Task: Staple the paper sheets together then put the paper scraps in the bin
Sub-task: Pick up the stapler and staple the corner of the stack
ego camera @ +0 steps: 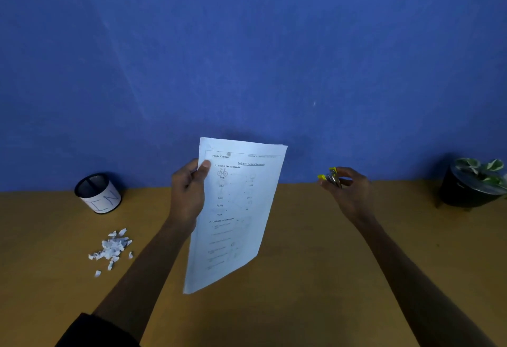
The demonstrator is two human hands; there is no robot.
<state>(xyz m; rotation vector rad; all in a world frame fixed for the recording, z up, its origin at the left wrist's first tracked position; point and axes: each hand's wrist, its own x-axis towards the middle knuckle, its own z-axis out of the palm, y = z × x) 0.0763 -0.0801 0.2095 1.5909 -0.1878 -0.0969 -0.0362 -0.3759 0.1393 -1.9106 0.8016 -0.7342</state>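
My left hand [189,193] grips the left edge of the printed paper sheets [241,209] and holds them upright above the wooden table, thumb on the front near the top left corner. To their right, my right hand [348,190] holds a small yellow and metal stapler [330,178], a short gap away from the sheets' right edge. A heap of white paper scraps [112,248] lies on the table at the left. Behind the scraps stands the bin [97,193], a black mesh cup wrapped in white paper with letters on it.
A dark pot with a green and white plant [474,184] stands at the far right by the blue wall [247,58]. The brown table [315,278] stretches across the lower half of the view.
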